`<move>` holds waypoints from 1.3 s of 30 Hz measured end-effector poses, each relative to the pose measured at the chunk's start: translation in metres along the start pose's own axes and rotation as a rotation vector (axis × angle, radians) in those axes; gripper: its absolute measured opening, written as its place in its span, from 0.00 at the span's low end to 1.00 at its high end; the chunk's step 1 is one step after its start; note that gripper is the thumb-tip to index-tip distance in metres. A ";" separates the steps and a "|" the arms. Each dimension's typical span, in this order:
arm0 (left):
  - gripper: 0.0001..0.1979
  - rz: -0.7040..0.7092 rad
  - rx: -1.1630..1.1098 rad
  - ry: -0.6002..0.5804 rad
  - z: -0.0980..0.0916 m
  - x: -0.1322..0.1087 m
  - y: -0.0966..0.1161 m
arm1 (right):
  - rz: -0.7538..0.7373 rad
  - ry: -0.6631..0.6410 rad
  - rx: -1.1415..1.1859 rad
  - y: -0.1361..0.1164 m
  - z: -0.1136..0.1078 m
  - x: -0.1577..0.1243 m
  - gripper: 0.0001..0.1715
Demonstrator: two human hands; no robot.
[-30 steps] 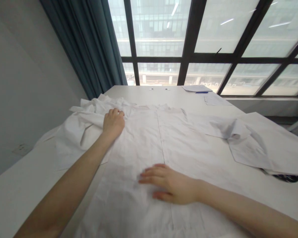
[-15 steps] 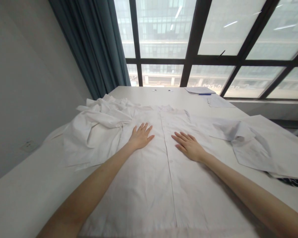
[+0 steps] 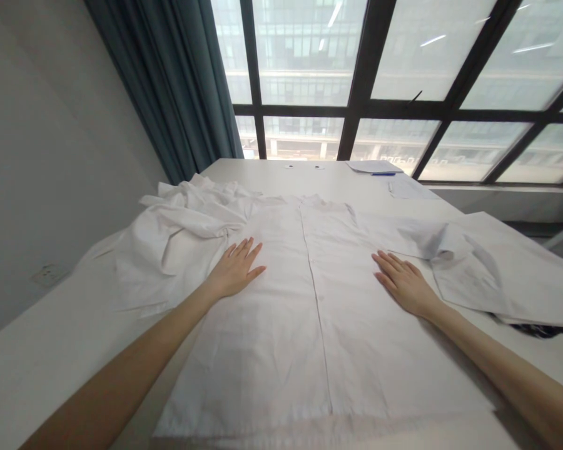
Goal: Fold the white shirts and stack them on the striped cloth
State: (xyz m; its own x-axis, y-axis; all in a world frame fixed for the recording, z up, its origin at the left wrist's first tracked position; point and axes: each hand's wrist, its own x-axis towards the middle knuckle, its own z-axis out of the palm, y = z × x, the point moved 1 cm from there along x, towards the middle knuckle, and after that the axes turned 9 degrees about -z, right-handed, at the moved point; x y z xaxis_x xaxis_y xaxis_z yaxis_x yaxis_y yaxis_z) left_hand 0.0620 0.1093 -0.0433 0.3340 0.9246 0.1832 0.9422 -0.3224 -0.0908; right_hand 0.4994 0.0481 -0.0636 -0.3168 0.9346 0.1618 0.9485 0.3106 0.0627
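Note:
A white button-front shirt (image 3: 309, 325) lies spread face up on the white table (image 3: 42, 350), its placket running down the middle. My left hand (image 3: 234, 270) rests flat and open on the shirt's left panel, near the bunched left sleeve (image 3: 178, 228). Flat on the right panel lies my right hand (image 3: 403, 281), fingers stretched out, close to the right sleeve (image 3: 422, 240). Neither hand holds anything.
A second white garment (image 3: 507, 275) lies at the right, over something dark at the table's edge. Papers (image 3: 373, 166) and a blue pen (image 3: 383, 174) sit at the far end by the window. A dark curtain (image 3: 178, 81) hangs at the back left.
Both hands have slid outward from the placket across the shirt, left hand to the left and nearer, right hand to the right. A second ago the left hand was closed at the shoulder.

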 end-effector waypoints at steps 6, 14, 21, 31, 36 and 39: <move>0.30 -0.042 0.018 0.028 -0.006 -0.011 0.008 | -0.200 0.142 0.068 -0.035 -0.027 -0.018 0.30; 0.26 0.224 -0.101 -0.123 -0.014 0.017 0.057 | -0.794 -0.280 0.531 -0.151 -0.070 -0.047 0.33; 0.30 0.264 -0.089 -0.149 -0.002 0.023 0.062 | -0.918 -0.371 0.738 -0.161 -0.089 -0.057 0.28; 0.27 0.271 -0.147 -0.142 -0.007 0.035 0.044 | -0.859 -0.258 0.643 -0.179 -0.061 -0.022 0.31; 0.27 0.149 -0.053 -0.030 -0.002 0.050 0.024 | -0.921 -0.300 0.637 -0.181 -0.067 -0.024 0.31; 0.24 0.102 -0.021 -0.019 -0.001 0.067 0.015 | -0.925 -0.255 0.635 -0.175 -0.072 -0.010 0.29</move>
State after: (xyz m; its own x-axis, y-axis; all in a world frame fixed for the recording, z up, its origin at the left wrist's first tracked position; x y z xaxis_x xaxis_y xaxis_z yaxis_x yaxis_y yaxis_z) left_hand 0.0983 0.1663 -0.0315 0.4275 0.8905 0.1557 0.9039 -0.4188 -0.0871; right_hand 0.3362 -0.0276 -0.0051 -0.9518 0.2884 0.1042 0.2095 0.8596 -0.4660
